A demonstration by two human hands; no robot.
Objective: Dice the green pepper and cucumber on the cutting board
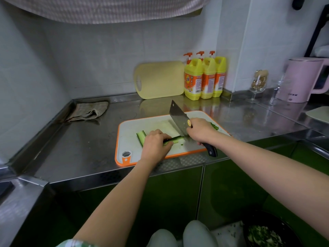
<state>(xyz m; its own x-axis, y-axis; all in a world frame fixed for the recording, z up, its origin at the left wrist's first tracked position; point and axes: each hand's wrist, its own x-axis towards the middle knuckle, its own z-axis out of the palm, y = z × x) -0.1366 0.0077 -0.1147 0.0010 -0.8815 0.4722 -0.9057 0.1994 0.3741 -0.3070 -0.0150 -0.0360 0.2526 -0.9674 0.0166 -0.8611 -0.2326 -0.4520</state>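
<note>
I stand in a home kitchen: steel worktop (85,145), tiled wall (89,56), dish soap bottles (204,77), pink kettle (300,79), green cabinet doors (160,193) below.

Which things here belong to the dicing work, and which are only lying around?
In use: white orange-rimmed cutting board; green cucumber strips, held by left hand; steel black-handled cleaver, gripped by right hand.
Lying about: leaning pale yellow board; three yellow detergent bottles; pink kettle; folded checked cloth.
</note>
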